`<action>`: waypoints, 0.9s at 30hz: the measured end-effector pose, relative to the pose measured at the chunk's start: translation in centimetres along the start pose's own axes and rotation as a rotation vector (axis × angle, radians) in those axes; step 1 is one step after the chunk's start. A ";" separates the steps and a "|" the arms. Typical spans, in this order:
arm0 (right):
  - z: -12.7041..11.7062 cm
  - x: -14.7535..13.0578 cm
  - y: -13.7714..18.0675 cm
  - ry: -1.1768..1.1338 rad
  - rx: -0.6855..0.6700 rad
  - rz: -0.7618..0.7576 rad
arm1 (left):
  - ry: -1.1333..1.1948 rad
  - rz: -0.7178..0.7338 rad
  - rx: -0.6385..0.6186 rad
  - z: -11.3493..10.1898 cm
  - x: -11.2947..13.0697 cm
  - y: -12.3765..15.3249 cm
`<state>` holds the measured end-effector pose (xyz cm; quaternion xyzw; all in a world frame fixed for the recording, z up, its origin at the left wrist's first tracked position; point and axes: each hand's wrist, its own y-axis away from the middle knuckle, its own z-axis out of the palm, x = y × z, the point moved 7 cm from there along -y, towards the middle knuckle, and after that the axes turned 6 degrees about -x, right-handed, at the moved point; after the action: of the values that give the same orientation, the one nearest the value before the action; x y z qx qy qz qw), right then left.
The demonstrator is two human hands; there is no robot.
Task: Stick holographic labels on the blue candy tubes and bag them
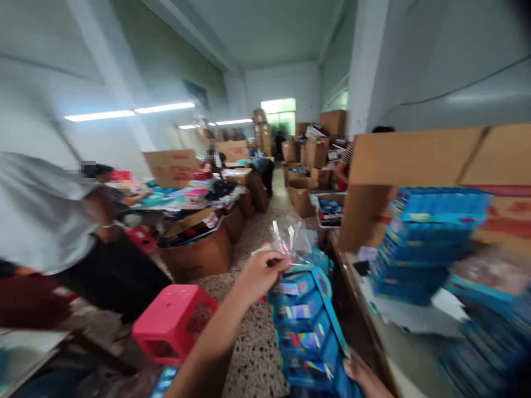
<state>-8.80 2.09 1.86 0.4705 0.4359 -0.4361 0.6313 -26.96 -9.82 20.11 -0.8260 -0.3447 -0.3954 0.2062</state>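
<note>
You hold a bundle of blue packs (307, 331) out in front of you, over the speckled floor (253, 354) and just beside the table (388, 354) on your right. Its long axis runs from the lower right of the view, close to your body, up and away to the left. The far end points down the aisle and the printed, shiny faces are turned up toward you. The packs overlap like shingles along that line.

Your left hand (260, 272) is at the far end. Its fingers are curled in and clenched on the top pack, and they also touch the crumpled clear plastic bag (291, 237) that sticks up just beyond it.

Your right hand (365, 379) is at the near end, pressed against the bundle's lower right edge. Only part of it shows at the bottom of the frame and its fingers are hidden under the packs, so you cannot tell how far they close.

On the table stands a leaning stack of blue packs (425, 243), with a cardboard box (415, 157) behind it. A pink stool (171, 321) stands on the floor to the left of your forearm. Another person in a grey shirt (37, 213) bends over at the far left. The view is blurred.
</note>
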 end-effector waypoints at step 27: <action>-0.7 -2.7 3.6 -0.181 0.166 -0.136 | -0.516 0.430 -0.236 7.4 2.3 -9.5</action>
<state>-6.08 3.81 5.14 0.4491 0.3706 -0.5531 0.5959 -29.10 2.06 18.12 -0.9705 -0.1557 -0.1583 0.0941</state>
